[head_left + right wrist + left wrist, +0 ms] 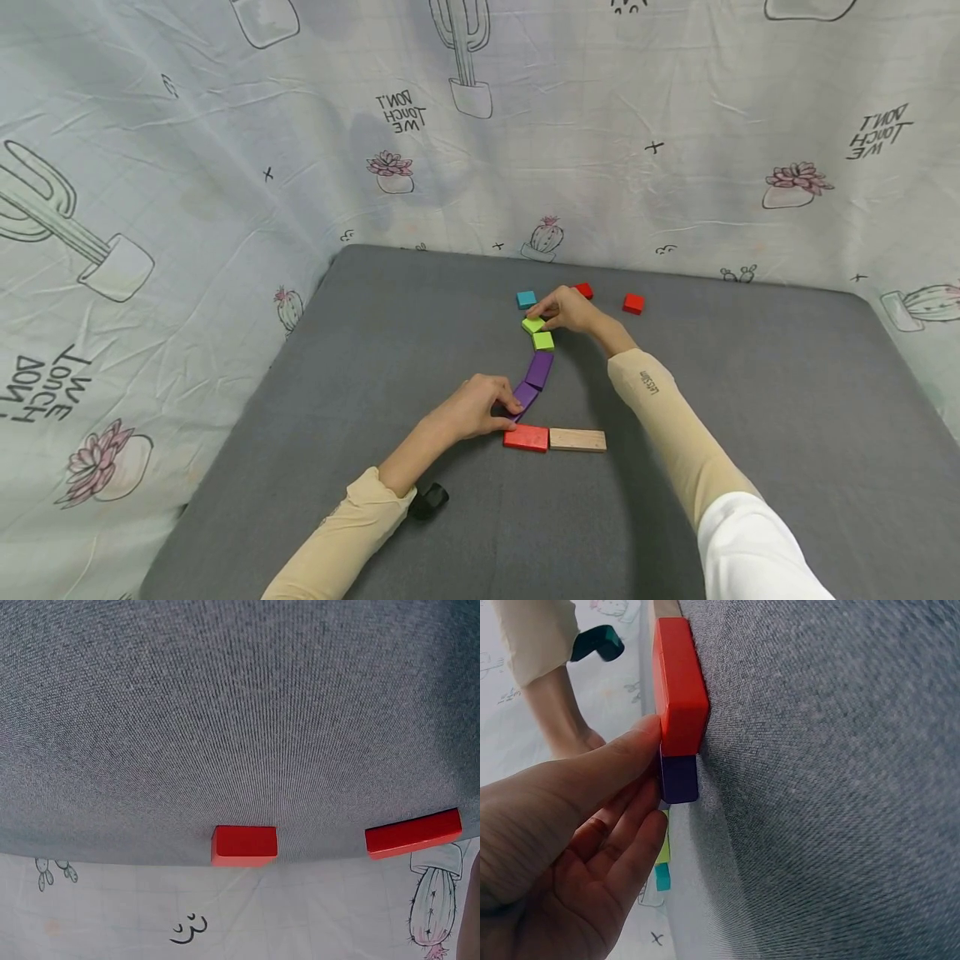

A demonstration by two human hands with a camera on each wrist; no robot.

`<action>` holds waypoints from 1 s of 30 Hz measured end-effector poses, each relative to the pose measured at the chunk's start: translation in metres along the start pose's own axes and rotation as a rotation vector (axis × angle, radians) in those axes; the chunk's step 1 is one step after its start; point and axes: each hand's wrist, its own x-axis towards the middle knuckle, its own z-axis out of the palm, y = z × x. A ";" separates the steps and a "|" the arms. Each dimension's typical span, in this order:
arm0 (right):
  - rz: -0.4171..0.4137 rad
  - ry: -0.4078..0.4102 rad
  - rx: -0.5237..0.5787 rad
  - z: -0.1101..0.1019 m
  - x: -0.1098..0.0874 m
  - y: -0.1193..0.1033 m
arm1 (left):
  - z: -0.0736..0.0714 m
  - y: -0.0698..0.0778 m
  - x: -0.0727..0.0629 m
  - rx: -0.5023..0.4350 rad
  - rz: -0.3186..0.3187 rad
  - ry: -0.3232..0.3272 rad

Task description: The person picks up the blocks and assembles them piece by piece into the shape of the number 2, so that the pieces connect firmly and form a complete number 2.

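My left hand (476,407) pinches the lower purple block (525,397); in the left wrist view its thumb lies against the corner of a red block (681,686) beside that purple block (679,778). The other purple block (539,370) continues the curved line upward. With my right hand (572,312) I pinch the farther lime green block (533,325), which touches the nearer lime green block (543,341). A plain wooden block (577,440) lies end to end with the red block. In the right wrist view only a sliver of the hand shows at the right edge.
A blue block (527,300) lies just beyond the lime green ones. Near the table's far edge are two red blocks, one (583,291) partly behind my right hand, the other (633,303) farther right. A patterned curtain (600,125) borders the grey table (750,417).
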 end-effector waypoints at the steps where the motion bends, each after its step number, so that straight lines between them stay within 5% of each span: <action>1: -0.004 -0.002 0.003 0.000 0.000 0.000 | 0.000 0.000 0.000 -0.001 0.003 0.002; 11: -0.017 0.027 0.023 0.000 -0.004 0.001 | 0.001 0.001 0.000 0.013 0.001 0.014; 17: 0.034 0.343 0.021 -0.018 -0.018 0.009 | 0.000 0.000 -0.002 0.001 -0.003 0.014; 22: 0.138 0.561 0.150 -0.045 -0.054 0.027 | -0.001 0.000 -0.002 0.005 0.009 0.004; 25: 0.248 0.568 0.213 -0.058 -0.078 0.038 | -0.001 0.000 -0.001 0.012 0.007 -0.006; 30: 0.436 0.460 0.230 -0.066 -0.105 0.053 | 0.000 -0.001 -0.001 0.033 -0.003 -0.012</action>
